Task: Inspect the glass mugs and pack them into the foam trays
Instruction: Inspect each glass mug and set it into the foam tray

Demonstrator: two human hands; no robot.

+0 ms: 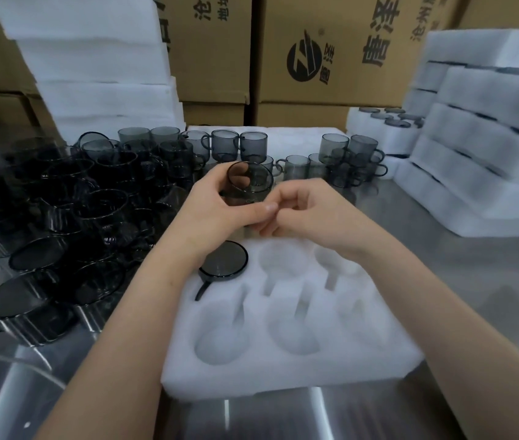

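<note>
My left hand (220,206) grips a smoky grey glass mug (252,179), tilted with its mouth toward me, above the far edge of a white foam tray (283,373). My right hand (302,211) has its fingers curled against the mug's near side, and the contact is partly hidden. One mug (225,258) sits in the tray's far-left pocket with its handle in the slot. The other pockets hold nothing.
Several grey mugs (71,217) crowd the steel table on the left, and more stand in a row (347,160) behind the tray. Stacked foam trays (480,147) rise on the right, foam sheets (99,65) at the back left, cardboard boxes (331,52) behind.
</note>
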